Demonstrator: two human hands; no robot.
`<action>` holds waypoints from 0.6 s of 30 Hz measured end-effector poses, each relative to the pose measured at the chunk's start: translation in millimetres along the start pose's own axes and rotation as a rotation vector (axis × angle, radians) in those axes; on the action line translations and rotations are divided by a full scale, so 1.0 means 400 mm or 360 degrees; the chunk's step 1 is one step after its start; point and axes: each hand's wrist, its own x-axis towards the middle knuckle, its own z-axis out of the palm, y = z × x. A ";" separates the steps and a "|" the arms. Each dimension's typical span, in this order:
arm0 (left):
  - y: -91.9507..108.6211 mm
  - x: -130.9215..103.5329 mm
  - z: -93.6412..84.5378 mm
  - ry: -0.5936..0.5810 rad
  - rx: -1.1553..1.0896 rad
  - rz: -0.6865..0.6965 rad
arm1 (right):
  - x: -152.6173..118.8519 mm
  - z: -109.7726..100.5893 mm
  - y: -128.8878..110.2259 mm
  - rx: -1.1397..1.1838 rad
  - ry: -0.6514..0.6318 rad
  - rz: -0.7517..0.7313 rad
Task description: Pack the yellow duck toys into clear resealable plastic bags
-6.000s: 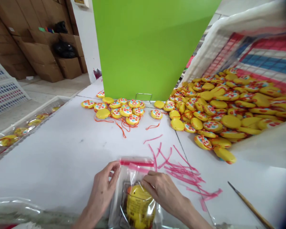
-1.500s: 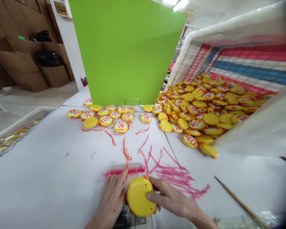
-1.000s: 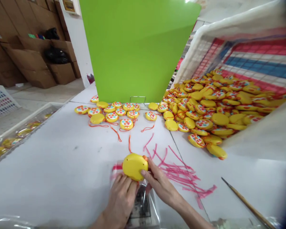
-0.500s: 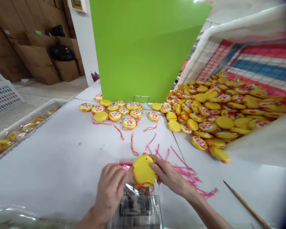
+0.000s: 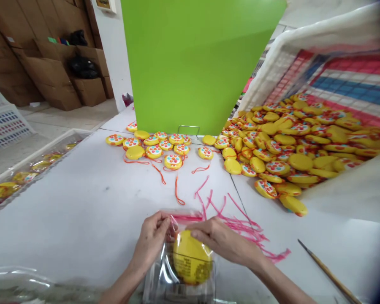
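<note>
A round yellow toy [image 5: 191, 257] lies mostly inside a clear plastic bag [image 5: 166, 276] with a pink top strip and dark print, close in front of me. My left hand [image 5: 153, 238] pinches the bag's upper left edge near the mouth. At the bag's opening, my right hand [image 5: 218, 238] has its fingers bent over the toy's top edge; its fingertips are partly hidden, and it grips the toy there. The printed plastic covers the toy's lower half. Beyond the hands lie loose orange cord loops [image 5: 177, 192] and pink strips [image 5: 240, 226].
Several yellow toys with dotted faces [image 5: 153, 151] lie before an upright green board [image 5: 193, 67]. A white basket [image 5: 283, 46] on its side spills many more at right. A wooden-handled pointed tool [image 5: 327, 270] lies right. Bagged toys fill a tray [image 5: 66, 137] at left.
The yellow toy has gone from above the bag down into it. My right hand has followed it slightly downward, and my left hand has moved right onto the bag's edge.
</note>
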 end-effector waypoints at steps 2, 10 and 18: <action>0.001 0.000 0.001 -0.0005 -0.0017 -0.0028 | 0.003 0.014 -0.004 -0.0226 -0.0149 -0.0073; -0.024 -0.017 -0.016 -0.0028 0.0045 -0.0013 | 0.053 0.063 -0.011 -0.0748 0.0396 0.0062; -0.021 -0.027 -0.009 -0.0145 0.0020 -0.0008 | 0.093 0.116 -0.043 -0.0867 0.0405 -0.0160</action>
